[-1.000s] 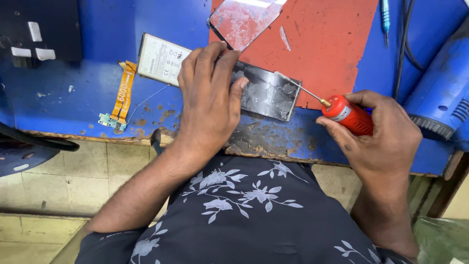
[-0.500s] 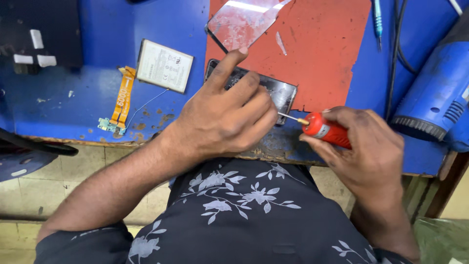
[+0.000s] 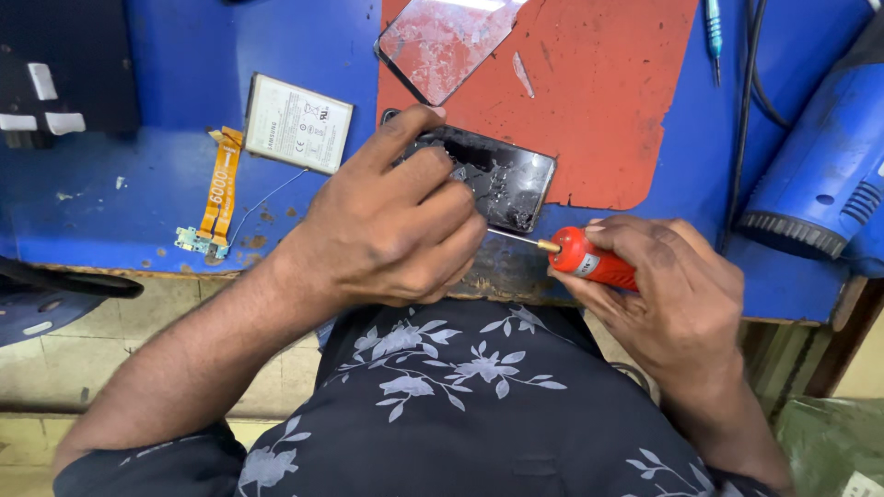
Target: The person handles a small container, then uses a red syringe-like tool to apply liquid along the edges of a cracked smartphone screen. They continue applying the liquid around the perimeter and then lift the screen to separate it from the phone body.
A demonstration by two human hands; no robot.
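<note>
Both hands shifted since earlier frames: left hand now clamped on dark opened phone body; right hand gripping red-handled screwdriver, tip brought under left fingers.

Phone: glossy black glass, smeared. Screwdriver: smooth red plastic handle, thin metal shaft. Mat: matt red, possibly rubber, worn. Bench: scuffed blue paint.

Left hand lies palm-down with curled fingers; right hand holds a closed grip.
</note>
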